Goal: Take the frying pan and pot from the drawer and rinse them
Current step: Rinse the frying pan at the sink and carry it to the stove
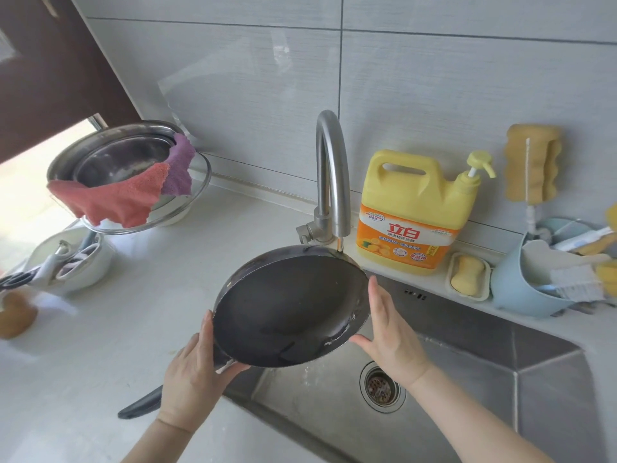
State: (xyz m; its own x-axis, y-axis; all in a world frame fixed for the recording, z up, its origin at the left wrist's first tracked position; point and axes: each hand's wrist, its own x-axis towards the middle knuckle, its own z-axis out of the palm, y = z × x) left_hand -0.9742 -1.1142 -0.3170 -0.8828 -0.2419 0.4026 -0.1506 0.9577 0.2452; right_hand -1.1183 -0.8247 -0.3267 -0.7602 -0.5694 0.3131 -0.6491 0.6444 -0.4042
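Frying pan (290, 307) held tilted over sink (467, 379), under tap (330, 175). Left hand (190, 372) at its left rim, right hand (390, 332) at right. Detergent bottle (410, 208) behind sink, right of tap.

Pale countertop (140, 315): detergent jug (412, 212), soap dish (469, 277), blue caddy (521, 289).

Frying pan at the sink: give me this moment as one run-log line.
stage: rinsing | frying pan tilted under faucet, over sink | left hand grips rim | right hand open against rim | pot: not identifiable
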